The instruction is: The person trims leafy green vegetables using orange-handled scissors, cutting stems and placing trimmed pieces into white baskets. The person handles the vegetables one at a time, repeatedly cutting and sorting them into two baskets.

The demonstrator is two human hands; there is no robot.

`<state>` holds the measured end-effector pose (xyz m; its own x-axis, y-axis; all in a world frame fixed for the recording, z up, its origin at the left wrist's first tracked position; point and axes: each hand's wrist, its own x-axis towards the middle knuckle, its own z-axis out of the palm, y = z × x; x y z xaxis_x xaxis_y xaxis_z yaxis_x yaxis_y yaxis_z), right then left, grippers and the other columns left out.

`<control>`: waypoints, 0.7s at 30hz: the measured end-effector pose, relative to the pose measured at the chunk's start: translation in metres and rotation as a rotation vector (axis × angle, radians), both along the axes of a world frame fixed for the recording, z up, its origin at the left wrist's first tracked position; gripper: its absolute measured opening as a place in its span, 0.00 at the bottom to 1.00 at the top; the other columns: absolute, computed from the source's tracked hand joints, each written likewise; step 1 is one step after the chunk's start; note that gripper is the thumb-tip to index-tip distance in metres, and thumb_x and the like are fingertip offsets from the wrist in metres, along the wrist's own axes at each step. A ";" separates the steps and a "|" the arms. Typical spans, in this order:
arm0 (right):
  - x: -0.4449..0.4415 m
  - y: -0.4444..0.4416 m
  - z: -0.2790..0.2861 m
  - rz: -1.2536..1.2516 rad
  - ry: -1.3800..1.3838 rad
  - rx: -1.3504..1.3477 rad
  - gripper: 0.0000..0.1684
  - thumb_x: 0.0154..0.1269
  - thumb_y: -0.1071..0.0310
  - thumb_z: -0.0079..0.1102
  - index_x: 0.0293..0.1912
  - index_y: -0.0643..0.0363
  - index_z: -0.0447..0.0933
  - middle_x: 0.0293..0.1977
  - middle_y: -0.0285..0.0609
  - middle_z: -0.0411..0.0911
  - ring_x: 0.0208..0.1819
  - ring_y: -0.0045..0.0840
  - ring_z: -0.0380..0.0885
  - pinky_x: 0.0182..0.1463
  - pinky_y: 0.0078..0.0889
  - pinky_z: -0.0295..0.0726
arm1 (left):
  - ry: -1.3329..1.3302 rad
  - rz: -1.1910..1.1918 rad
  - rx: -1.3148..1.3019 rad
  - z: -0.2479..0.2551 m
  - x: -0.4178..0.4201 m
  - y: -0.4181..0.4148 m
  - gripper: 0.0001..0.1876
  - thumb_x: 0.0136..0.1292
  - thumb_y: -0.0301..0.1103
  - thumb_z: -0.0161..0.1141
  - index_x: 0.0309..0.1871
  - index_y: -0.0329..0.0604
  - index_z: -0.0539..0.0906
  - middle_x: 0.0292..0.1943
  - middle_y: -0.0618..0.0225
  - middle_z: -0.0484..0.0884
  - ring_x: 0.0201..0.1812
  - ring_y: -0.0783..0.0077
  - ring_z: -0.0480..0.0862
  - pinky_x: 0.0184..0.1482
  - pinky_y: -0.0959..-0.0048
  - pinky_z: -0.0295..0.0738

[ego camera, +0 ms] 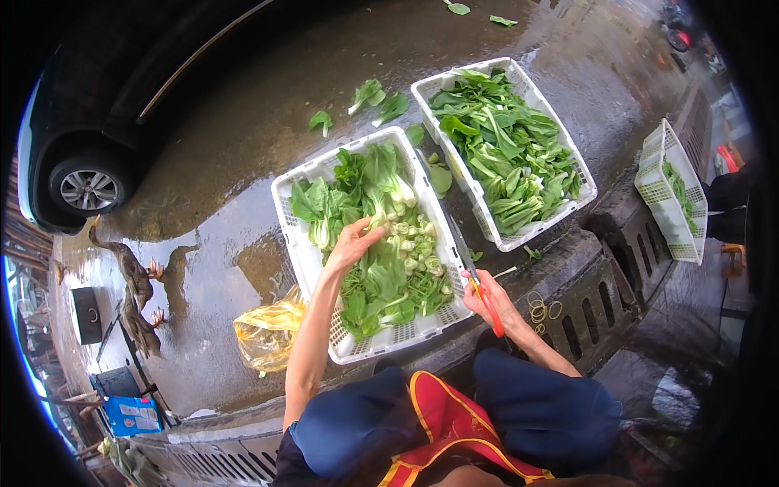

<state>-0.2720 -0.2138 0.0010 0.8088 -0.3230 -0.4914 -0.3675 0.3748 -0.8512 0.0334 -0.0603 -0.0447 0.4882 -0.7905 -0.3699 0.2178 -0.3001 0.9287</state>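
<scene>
My left hand [354, 243] reaches into the near white plastic crate [304, 274], its thumb and fingers closed around the pale base of a bok choy head [377, 204]. More bok choy [325, 207] lies in that crate, with several heads' cut bases [420, 243] turned up on the right side. Loose green leaves [383, 280] cover the lower part. At the crate's right rim, my right hand [490, 298] holds long-bladed scissors [485, 299] with red and yellow handles. The dark blades point away from me along the crate's outer side.
A second white crate [581, 176] of loose leaves [505, 146] stands right. Beyond it is a tilted crate [654, 158] beside a partly visible person. Rubber bands [538, 310] lie on the slotted drain cover [584, 316]. Left are a yellow plastic bag [268, 332], ducks [131, 274] and a car wheel [88, 189].
</scene>
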 end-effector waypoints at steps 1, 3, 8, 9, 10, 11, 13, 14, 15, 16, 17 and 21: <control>0.003 0.000 0.003 0.018 0.084 -0.031 0.39 0.63 0.56 0.75 0.64 0.61 0.65 0.36 0.31 0.72 0.36 0.14 0.71 0.41 0.19 0.73 | 0.081 0.002 -0.005 0.005 -0.004 0.003 0.20 0.74 0.39 0.60 0.62 0.35 0.80 0.39 0.68 0.85 0.41 0.79 0.81 0.46 0.77 0.77; 0.005 -0.006 0.017 0.131 0.031 -0.313 0.45 0.60 0.51 0.77 0.66 0.61 0.63 0.39 0.36 0.73 0.38 0.20 0.73 0.44 0.25 0.76 | 0.224 -0.004 -0.009 0.019 -0.013 0.004 0.21 0.76 0.38 0.58 0.65 0.34 0.77 0.37 0.69 0.84 0.41 0.80 0.80 0.46 0.77 0.77; 0.016 -0.023 0.042 0.313 0.067 -0.710 0.55 0.51 0.45 0.80 0.69 0.60 0.62 0.48 0.47 0.72 0.45 0.33 0.74 0.52 0.34 0.77 | 0.241 -0.171 -0.142 0.045 -0.050 -0.005 0.21 0.74 0.39 0.58 0.63 0.35 0.75 0.38 0.73 0.79 0.41 0.80 0.76 0.47 0.78 0.73; 0.017 -0.023 0.044 0.340 0.082 -0.714 0.55 0.51 0.45 0.81 0.69 0.60 0.63 0.48 0.47 0.72 0.46 0.34 0.74 0.52 0.34 0.77 | 0.213 -0.191 -0.117 0.048 -0.055 -0.007 0.21 0.74 0.40 0.58 0.63 0.36 0.75 0.39 0.73 0.79 0.41 0.80 0.76 0.48 0.77 0.72; 0.018 -0.021 0.045 0.367 0.097 -0.715 0.55 0.51 0.45 0.81 0.69 0.61 0.63 0.47 0.46 0.73 0.46 0.34 0.74 0.53 0.35 0.77 | 0.184 -0.220 -0.093 0.050 -0.059 -0.008 0.20 0.74 0.40 0.58 0.62 0.37 0.76 0.39 0.74 0.79 0.42 0.81 0.75 0.48 0.77 0.72; 0.018 -0.021 0.045 0.388 0.083 -0.737 0.55 0.50 0.45 0.81 0.69 0.61 0.63 0.46 0.46 0.73 0.46 0.34 0.75 0.53 0.35 0.77 | 0.138 -0.249 -0.053 0.051 -0.062 -0.009 0.20 0.74 0.41 0.58 0.62 0.37 0.76 0.39 0.74 0.78 0.42 0.81 0.75 0.49 0.77 0.71; 0.019 -0.014 0.042 0.367 0.036 -0.751 0.52 0.52 0.45 0.80 0.68 0.62 0.64 0.44 0.46 0.75 0.45 0.36 0.76 0.52 0.36 0.77 | 0.159 -0.280 -0.041 0.054 -0.068 -0.011 0.20 0.75 0.42 0.58 0.61 0.37 0.77 0.40 0.74 0.79 0.43 0.81 0.74 0.50 0.77 0.70; 0.019 -0.012 0.041 0.352 -0.001 -0.767 0.51 0.53 0.46 0.79 0.67 0.62 0.65 0.43 0.46 0.75 0.45 0.36 0.76 0.51 0.37 0.77 | 0.162 -0.296 -0.028 0.055 -0.070 -0.012 0.20 0.75 0.42 0.58 0.60 0.38 0.77 0.41 0.74 0.79 0.43 0.81 0.74 0.51 0.77 0.70; 0.018 -0.011 0.040 0.360 0.055 -0.735 0.48 0.55 0.48 0.79 0.65 0.62 0.66 0.41 0.46 0.77 0.43 0.37 0.78 0.49 0.37 0.78 | 0.165 -0.313 -0.014 0.056 -0.074 -0.012 0.19 0.75 0.42 0.58 0.60 0.38 0.77 0.41 0.74 0.79 0.44 0.80 0.74 0.52 0.77 0.69; 0.016 -0.010 0.039 0.367 0.112 -0.700 0.45 0.56 0.49 0.78 0.64 0.63 0.68 0.39 0.45 0.78 0.41 0.38 0.79 0.48 0.37 0.79 | 0.099 -0.299 0.087 0.056 -0.076 -0.012 0.20 0.75 0.44 0.58 0.61 0.38 0.77 0.42 0.74 0.79 0.45 0.80 0.74 0.52 0.76 0.70; 0.014 -0.010 0.038 0.374 0.167 -0.666 0.41 0.57 0.51 0.78 0.62 0.63 0.70 0.37 0.45 0.79 0.39 0.39 0.80 0.46 0.37 0.79 | 0.151 -0.310 0.023 0.057 -0.079 -0.011 0.20 0.75 0.44 0.58 0.60 0.38 0.77 0.41 0.73 0.80 0.45 0.80 0.74 0.51 0.76 0.70; 0.002 -0.005 0.031 0.359 0.189 -0.589 0.28 0.63 0.53 0.74 0.52 0.65 0.76 0.30 0.39 0.82 0.30 0.28 0.81 0.36 0.31 0.80 | 0.169 -0.482 0.128 0.044 -0.074 0.004 0.20 0.73 0.40 0.60 0.61 0.36 0.77 0.47 0.66 0.82 0.46 0.78 0.78 0.50 0.73 0.75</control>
